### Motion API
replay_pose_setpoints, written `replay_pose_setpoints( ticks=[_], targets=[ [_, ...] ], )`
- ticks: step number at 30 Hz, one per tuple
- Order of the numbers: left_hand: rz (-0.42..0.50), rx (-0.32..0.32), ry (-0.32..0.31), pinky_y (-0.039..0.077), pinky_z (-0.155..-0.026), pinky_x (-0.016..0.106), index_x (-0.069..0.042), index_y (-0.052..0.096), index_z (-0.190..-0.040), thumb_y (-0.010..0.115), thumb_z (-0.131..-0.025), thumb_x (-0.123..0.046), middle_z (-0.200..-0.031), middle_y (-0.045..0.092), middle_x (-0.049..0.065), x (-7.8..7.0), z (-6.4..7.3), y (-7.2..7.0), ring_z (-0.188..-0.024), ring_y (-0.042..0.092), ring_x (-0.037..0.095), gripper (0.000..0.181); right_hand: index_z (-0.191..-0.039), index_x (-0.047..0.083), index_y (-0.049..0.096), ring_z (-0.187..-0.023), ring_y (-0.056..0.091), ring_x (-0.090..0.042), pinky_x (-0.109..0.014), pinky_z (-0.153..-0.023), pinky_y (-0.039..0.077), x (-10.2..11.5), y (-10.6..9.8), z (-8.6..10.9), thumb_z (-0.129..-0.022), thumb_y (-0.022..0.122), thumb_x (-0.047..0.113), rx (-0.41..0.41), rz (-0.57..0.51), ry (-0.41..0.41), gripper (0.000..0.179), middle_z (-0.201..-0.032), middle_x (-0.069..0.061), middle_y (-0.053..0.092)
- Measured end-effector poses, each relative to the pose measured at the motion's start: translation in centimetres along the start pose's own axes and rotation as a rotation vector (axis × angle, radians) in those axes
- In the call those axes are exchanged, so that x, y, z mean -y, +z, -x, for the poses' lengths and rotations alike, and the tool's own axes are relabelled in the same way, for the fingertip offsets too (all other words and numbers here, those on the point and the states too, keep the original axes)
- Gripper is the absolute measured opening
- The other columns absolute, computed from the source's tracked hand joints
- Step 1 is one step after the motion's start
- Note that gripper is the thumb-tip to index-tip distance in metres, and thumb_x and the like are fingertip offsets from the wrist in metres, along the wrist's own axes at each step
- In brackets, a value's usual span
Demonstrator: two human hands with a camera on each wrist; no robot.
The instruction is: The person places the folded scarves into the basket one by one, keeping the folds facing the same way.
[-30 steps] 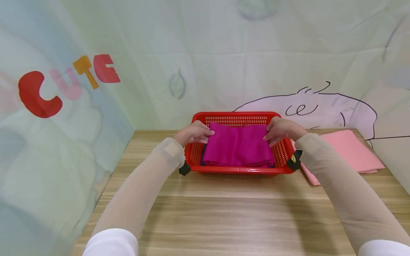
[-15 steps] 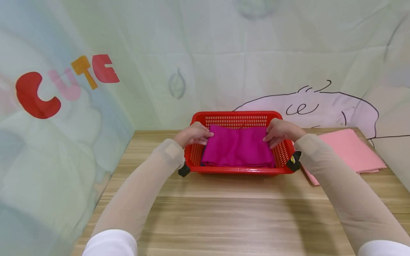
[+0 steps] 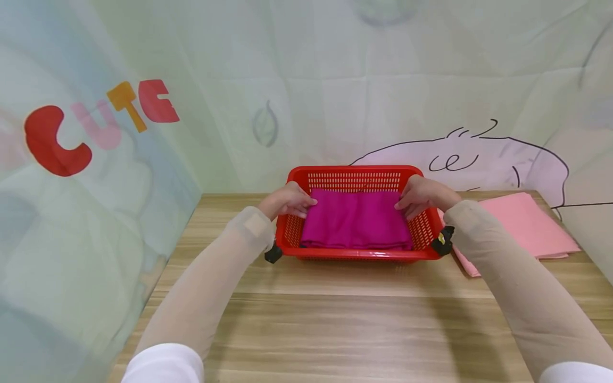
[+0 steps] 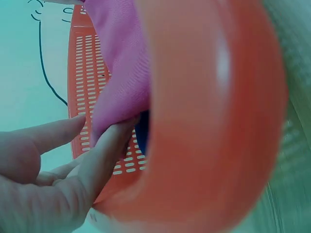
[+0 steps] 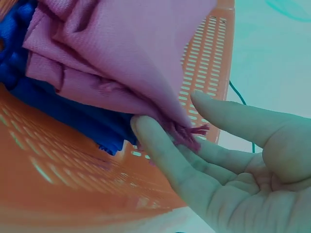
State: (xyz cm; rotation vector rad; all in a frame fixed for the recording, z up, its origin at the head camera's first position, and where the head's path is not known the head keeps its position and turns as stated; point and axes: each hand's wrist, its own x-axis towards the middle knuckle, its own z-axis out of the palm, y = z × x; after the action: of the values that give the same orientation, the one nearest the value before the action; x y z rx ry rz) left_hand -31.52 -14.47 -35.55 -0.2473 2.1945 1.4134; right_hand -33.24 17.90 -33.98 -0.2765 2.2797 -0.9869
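Note:
A folded magenta cloth (image 3: 355, 219) lies in a red slotted plastic basket (image 3: 364, 255). Beneath it, the right wrist view shows a folded blue cloth (image 5: 68, 109). My left hand (image 3: 290, 201) is at the magenta cloth's left edge, inside the basket's left end. In the left wrist view its thumb stands off from the fabric while a fingertip touches the underside. At the opposite edge is my right hand (image 3: 421, 196), thumb apart and fingers extended beside a frayed corner of the magenta cloth.
Folded pink cloth (image 3: 529, 226) lies on the wooden table (image 3: 335, 319) right of the basket, partly behind my right forearm. A printed fabric backdrop (image 3: 230, 106) rises behind and to the left of the table.
The magenta cloth has sunk lower into the basket and lies flatter, with its back edge down from before. Its left corner has come away from my left thumb. Both hands have barely moved.

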Motion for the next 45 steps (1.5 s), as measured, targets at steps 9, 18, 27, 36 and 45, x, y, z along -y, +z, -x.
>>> replay_pose_setpoints(
  ticks=[9,18,27,36,45],
  targets=[
    [-0.142,-0.005,0.067,0.056,-0.084,0.044,0.015,0.058,-0.121,0.065,-0.097,-0.010,-0.111,0.064,0.031,-0.5,0.8,-0.3,-0.078,0.072,0.029,0.035,-0.116,-0.020,0.062,-0.075,0.071,-0.024,-0.035,-0.074,0.060,0.2,-0.6,0.8,-0.096,0.066,0.007,-0.046,0.015,-0.026,0.034,-0.087,-0.019,0.068],
    [-0.189,-0.017,0.153,0.059,-0.080,0.041,0.015,0.060,-0.121,0.063,-0.099,-0.010,-0.109,0.067,0.031,-0.8,1.6,-1.0,-0.092,0.071,0.037,0.034,-0.119,-0.021,0.060,-0.082,0.071,-0.027,-0.039,-0.076,0.059,-0.1,-1.1,1.4,-0.097,0.064,0.006,-0.107,-0.025,-0.093,0.035,-0.099,-0.028,0.068],
    [-0.155,-0.102,0.159,0.060,-0.076,0.034,0.013,0.061,-0.123,0.061,-0.099,-0.007,-0.105,0.069,0.026,-0.4,2.1,-1.9,-0.082,0.071,0.029,0.031,-0.120,-0.018,0.058,-0.084,0.072,-0.031,-0.039,-0.077,0.059,-0.9,-1.4,2.5,-0.097,0.065,0.010,-0.174,-0.058,-0.109,0.037,-0.095,-0.021,0.069],
    [-0.229,-0.259,0.218,0.058,-0.083,0.033,0.007,0.067,-0.116,0.062,-0.099,-0.013,-0.111,0.067,0.023,0.1,2.4,-2.4,-0.088,0.066,0.027,0.026,-0.113,-0.016,0.059,-0.077,0.071,-0.027,-0.037,-0.074,0.060,-2.0,-2.3,4.5,-0.099,0.064,0.015,-0.272,-0.021,-0.128,0.034,-0.089,-0.017,0.069],
    [-0.319,-0.387,0.291,0.055,-0.077,0.034,0.002,0.067,-0.111,0.064,-0.096,-0.017,-0.108,0.069,0.017,0.8,2.3,-2.7,-0.087,0.065,0.025,0.024,-0.111,-0.019,0.058,-0.069,0.069,-0.022,-0.032,-0.064,0.060,-3.9,-2.9,6.4,-0.099,0.063,0.015,-0.344,0.012,-0.116,0.036,-0.084,-0.015,0.067]
  ],
)
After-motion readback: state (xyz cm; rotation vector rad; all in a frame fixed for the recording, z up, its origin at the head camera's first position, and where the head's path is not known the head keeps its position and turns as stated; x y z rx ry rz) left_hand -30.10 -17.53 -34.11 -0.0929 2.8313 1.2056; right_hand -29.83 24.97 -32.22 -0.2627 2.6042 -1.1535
